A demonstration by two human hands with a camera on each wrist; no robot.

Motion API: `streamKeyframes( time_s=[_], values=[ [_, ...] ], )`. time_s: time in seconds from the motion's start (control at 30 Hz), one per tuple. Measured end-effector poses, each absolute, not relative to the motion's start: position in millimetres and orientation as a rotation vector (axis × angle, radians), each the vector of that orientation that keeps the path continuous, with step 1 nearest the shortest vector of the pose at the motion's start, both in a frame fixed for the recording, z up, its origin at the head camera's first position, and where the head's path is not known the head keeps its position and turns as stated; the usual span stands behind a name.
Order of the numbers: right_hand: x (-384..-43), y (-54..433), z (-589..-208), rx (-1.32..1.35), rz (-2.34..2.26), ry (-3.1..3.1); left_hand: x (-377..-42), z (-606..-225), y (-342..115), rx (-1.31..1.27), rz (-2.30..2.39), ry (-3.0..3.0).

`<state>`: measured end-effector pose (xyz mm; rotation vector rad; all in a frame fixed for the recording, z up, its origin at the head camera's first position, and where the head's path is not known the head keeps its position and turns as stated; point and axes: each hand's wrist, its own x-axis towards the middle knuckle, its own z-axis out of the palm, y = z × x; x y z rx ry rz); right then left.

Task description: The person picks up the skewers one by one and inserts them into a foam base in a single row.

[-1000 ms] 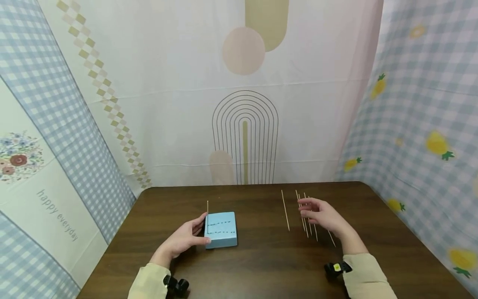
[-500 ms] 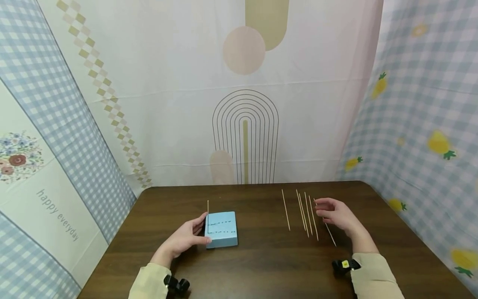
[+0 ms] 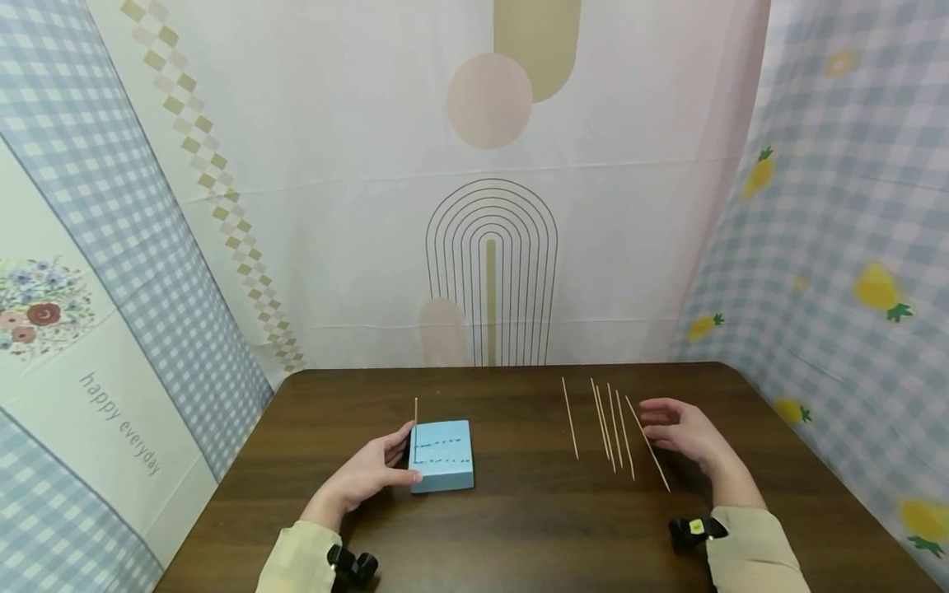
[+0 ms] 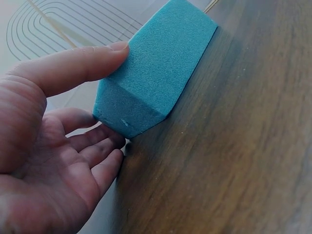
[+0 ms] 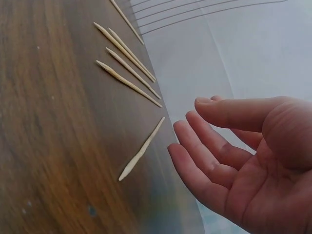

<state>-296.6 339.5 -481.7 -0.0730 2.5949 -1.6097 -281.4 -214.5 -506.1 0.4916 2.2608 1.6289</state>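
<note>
A light-blue foam block (image 3: 445, 449) with rows of dark marks on top lies on the table. One thin wooden skewer (image 3: 416, 409) stands upright at its left side. My left hand (image 3: 371, 476) grips the block's left end, thumb on the near edge and fingers at the far side; the left wrist view shows the thumb (image 4: 87, 66) pressed on the foam. To the right, several pointed skewers (image 5: 129, 83) lie apart on the wood. Beside the rightmost slanted skewer (image 3: 649, 449) hovers my right hand (image 3: 689, 432), fingers relaxed and holding nothing.
The dark wooden table (image 3: 519, 535) ends at a patterned cloth backdrop (image 3: 356, 247). Checked cloths hang along both sides, the right cloth (image 3: 815, 247) bearing pineapples. Each wrist wears a black camera, such as the left camera (image 3: 352, 566).
My right hand has moved rightward from above the skewers to beyond the rightmost one, uncovering them. The left hand and the foam block have stayed put, with the view shifting slightly.
</note>
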Motion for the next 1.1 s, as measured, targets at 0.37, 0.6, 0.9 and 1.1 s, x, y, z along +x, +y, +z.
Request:
streamKeyframes(
  time_s=[0.37,0.6,0.9,1.1],
  values=[
    [-296.5,348.1,-486.0,-0.028,-1.554,2.587,-281.7,-506.2,-213.7,0.499,1.605,2.276],
    [-297.1,347.6,-487.0,0.012,-1.539,2.568,-282.7,-507.0,-214.1,0.507,1.589,2.289],
    [-296.2,345.9,-486.9,0.023,-1.578,2.516,-281.7,-505.6,-214.5,0.51,1.577,2.302],
    [-298.4,346.3,-490.0,0.037,-1.584,2.499,-282.1,-506.6,-213.9,0.506,1.586,2.296]
  ],
)
